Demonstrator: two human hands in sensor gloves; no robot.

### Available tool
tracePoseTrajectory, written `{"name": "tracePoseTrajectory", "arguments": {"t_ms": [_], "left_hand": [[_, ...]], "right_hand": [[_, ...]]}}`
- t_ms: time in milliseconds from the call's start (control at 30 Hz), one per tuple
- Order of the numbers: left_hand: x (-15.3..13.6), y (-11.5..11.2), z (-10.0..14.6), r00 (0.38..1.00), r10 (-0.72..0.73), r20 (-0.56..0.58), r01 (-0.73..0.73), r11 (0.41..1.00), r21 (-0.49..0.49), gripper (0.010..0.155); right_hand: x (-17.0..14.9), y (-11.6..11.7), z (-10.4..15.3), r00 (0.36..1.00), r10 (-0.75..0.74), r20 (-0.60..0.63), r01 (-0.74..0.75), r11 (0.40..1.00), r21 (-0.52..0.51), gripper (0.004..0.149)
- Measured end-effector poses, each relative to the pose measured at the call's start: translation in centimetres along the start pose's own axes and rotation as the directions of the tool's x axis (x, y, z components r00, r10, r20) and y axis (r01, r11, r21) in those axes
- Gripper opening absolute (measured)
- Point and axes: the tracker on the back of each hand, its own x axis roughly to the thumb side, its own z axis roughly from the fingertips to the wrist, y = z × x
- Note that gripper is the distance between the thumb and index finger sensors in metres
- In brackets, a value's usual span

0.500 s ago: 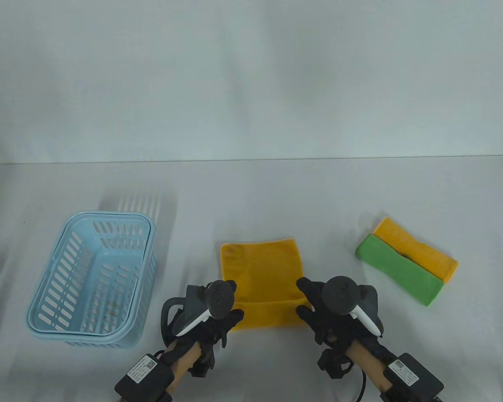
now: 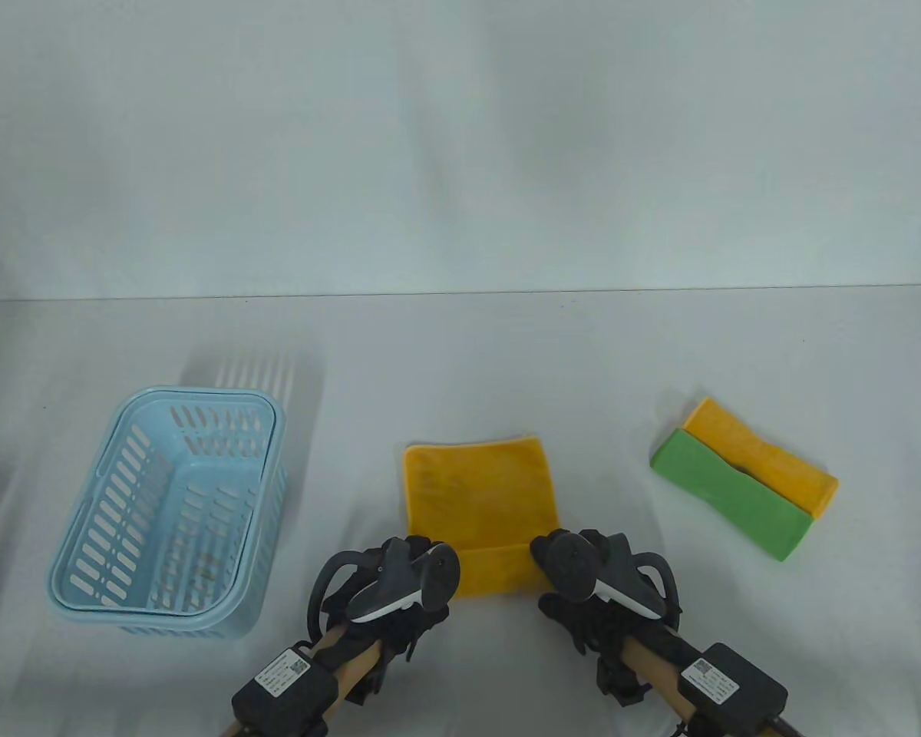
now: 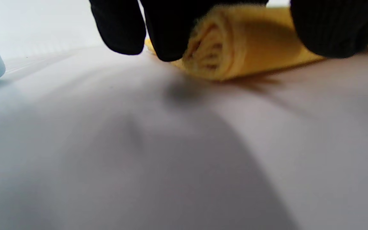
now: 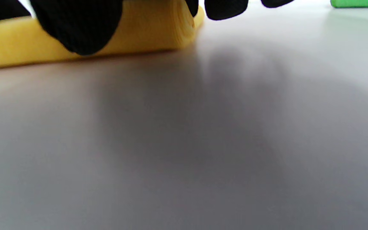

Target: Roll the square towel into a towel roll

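- The left hand (image 2: 399,587) sat at the left end of the roll (image 2: 495,572). In the left wrist view its fingers (image 3: 171,28) curled over the top of that end and its thumb (image 3: 337,28) came down the near side, so it held the roll.
- The right hand (image 2: 583,576) sat at the right end the same way, thumb (image 4: 75,25) on the near side and fingers (image 4: 225,8) over the top.
- The roll was the near edge of the yellow towel (image 2: 476,491), whose far part lay flat on the table (image 2: 460,361).
- The left wrist view showed the spiral of layers at the roll's end.
- A blue basket (image 2: 84,537) stood to the left, apart from the towel.
- A green cloth (image 2: 729,495) and a yellow cloth (image 2: 767,457) lay folded side by side, touching, well to the right.
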Motion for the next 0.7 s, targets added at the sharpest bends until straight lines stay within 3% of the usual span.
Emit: {"name": "tracePoseTrajectory", "arguments": {"t_ms": [400, 567, 700], "left_hand": [[0.0, -0.2, -0.4, 0.999, -0.024, -0.029, 0.024, 1.000, 0.002, 0.073], [-1.0, 0.5, -0.3, 0.997, 0.073, -0.024, -0.074, 0.997, -0.024, 0.071], [-2.4, 0.8, -0.5, 0.968, 0.247, -0.050, -0.249, 0.967, -0.047, 0.070]], "right_hand": [[-0.4, -0.1, -1.0, 0.999, -0.028, -0.025, 0.026, 0.998, -0.056, 0.059], [-1.3, -1.0, -1.0, 0.983, -0.183, -0.023, 0.183, 0.983, -0.022, 0.057], [-1.9, -1.5, -1.0, 0.940, -0.338, -0.054, 0.338, 0.941, -0.011, 0.057]]}}
